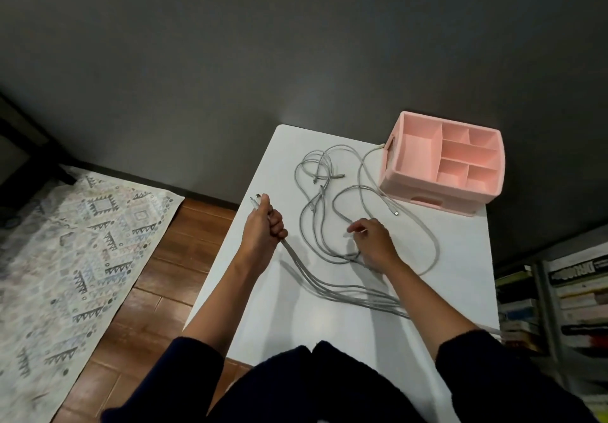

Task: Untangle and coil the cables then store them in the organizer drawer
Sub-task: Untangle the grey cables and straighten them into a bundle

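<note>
"Which step is this?"

"Untangling, I'd say. The left hand [265, 228] at nine o'clock is fisted round a bunch of cable ends. The cables [329, 291] sprawl in loose loops over the surface [296, 324] toward twelve."

"The right hand [375, 245]?"

"Half curled over the middle loops. Whether it pinches a strand, I cannot tell. The next move should draw one cable free and coil it. The organizer [394, 182] sits at two o'clock."

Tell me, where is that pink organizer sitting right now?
In the head view, the pink organizer sits on the far right corner of the white table, just beyond the loose grey cables, one of which reaches its left wall.
</note>
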